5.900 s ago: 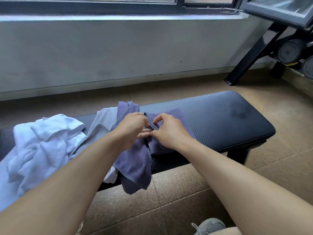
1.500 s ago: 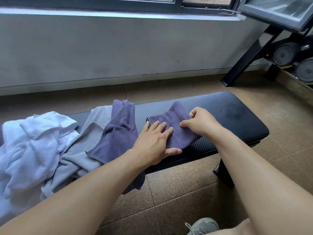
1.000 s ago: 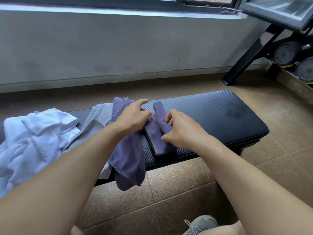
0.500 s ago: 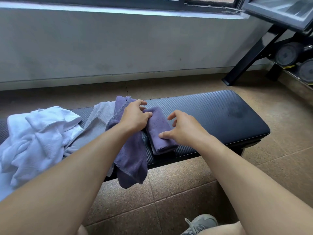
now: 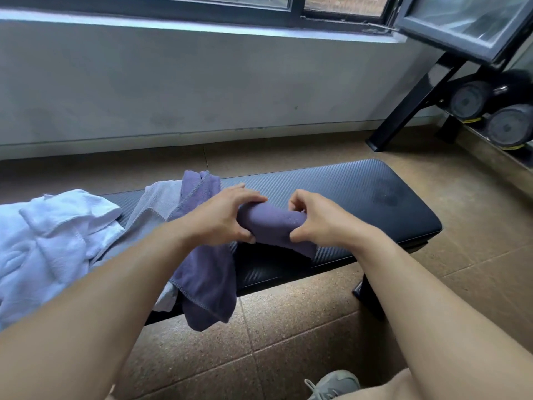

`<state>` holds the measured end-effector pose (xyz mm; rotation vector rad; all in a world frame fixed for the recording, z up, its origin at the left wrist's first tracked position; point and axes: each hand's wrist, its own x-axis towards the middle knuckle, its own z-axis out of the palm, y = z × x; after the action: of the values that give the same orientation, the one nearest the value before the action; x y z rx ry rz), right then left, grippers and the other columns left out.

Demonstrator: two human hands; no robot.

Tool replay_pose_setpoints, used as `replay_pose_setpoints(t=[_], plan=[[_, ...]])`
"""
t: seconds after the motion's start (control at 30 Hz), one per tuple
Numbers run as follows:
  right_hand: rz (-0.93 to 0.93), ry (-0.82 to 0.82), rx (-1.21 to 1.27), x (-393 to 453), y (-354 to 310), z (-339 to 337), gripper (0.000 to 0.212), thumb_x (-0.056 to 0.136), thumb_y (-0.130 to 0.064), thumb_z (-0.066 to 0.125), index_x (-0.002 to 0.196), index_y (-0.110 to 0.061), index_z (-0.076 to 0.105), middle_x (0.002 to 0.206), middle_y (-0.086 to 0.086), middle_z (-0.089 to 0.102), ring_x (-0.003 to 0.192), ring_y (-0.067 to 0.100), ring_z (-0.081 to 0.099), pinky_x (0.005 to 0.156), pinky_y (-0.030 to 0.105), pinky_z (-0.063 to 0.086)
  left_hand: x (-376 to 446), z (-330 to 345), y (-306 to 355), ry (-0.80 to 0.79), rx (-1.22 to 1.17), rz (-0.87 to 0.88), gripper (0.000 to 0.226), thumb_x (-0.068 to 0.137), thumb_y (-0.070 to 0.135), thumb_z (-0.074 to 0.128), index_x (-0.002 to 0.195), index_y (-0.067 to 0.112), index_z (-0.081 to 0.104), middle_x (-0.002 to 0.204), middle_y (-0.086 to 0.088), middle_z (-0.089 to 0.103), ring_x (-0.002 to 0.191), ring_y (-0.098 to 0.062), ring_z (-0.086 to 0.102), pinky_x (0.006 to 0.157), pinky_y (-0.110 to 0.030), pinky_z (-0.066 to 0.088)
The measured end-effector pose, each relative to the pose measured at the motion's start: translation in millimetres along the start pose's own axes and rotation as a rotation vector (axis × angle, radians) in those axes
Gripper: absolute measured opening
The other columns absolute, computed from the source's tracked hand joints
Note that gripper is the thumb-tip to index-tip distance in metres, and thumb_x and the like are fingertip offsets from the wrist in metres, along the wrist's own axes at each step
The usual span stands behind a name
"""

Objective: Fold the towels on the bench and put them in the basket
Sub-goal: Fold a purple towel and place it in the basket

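Two hands: left hand [image 5: 223, 216] and right hand [image 5: 317, 219] each curl fingers and thumb round one end of the folded purple towel [image 5: 272, 223], gripping it.
Towel's place: lifted just above the table [image 5: 360, 194], near its front edge, roughly mid-length.
Long axis: runs 9 to 3 o'clock between the hands, a loose flap hanging at the right end.
Nearer hand: neither; both hold it evenly.
Left to fold: another purple towel [image 5: 206, 272] draped over the front edge at 7 o'clock of the roll, then a grey towel [image 5: 157, 203] and a white towel [image 5: 54, 241] towards 9 o'clock.
Basket: not in view, so the carry direction can't be judged.
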<state>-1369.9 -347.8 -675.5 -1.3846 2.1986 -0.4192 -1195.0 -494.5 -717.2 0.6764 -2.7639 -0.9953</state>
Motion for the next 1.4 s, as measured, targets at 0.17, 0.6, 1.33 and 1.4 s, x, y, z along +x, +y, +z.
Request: replay_pose_setpoints(t=[0.17, 0.6, 1.33, 1.4], plan=[[-0.063, -0.038, -0.013, 2, 11, 3, 0.038, 0.075, -0.017, 0.078, 0.102, -0.03, 0.054, 0.098, -0.013, 0.061, 0.09, 0.009, 0.058, 0.074, 0.027, 0.05, 0, 10, 4, 0.053, 0.21, 0.063, 0.044, 0.073, 0.033, 0.083, 0.114, 0.028, 0.065, 0.105, 0.01, 0.068, 0.099, -0.012, 0.06, 0.08, -0.025, 0.042], [-0.011, 0.145, 0.826, 12, 32, -9, 0.046, 0.08, 0.008, 0.077, 0.122, -0.007, 0.064, 0.11, 0.02, 0.074, 0.101, 0.025, 0.072, 0.088, 0.033, 0.058, -9, -10, 9, 0.136, -0.485, -0.158, 0.014, 0.088, 0.019, 0.075, 0.09, 0.007, 0.067, 0.076, -0.01, 0.072, 0.074, -0.018, 0.069, 0.075, -0.036, 0.057], [-0.108, -0.246, 1.11, 42, -90, 47, 0.061, 0.077, -0.031, 0.078, 0.131, -0.007, 0.063, 0.125, 0.013, 0.071, 0.117, 0.026, 0.068, 0.101, 0.04, 0.052, -75, -45, -4, 0.429, -0.592, -0.396, 0.028, 0.091, 0.038, 0.073, 0.099, 0.013, 0.064, 0.088, 0.006, 0.067, 0.078, -0.007, 0.062, 0.069, -0.022, 0.051], [-0.107, -0.317, 1.094, 46, -107, 59, 0.059, 0.074, -0.032, 0.083, 0.124, -0.005, 0.068, 0.124, 0.016, 0.071, 0.114, 0.028, 0.069, 0.101, 0.04, 0.052, -86, -50, -10, 0.497, -0.598, -0.45, 0.033, 0.09, 0.04, 0.074, 0.103, 0.013, 0.061, 0.092, 0.006, 0.066, 0.083, -0.009, 0.063, 0.075, -0.027, 0.052]])
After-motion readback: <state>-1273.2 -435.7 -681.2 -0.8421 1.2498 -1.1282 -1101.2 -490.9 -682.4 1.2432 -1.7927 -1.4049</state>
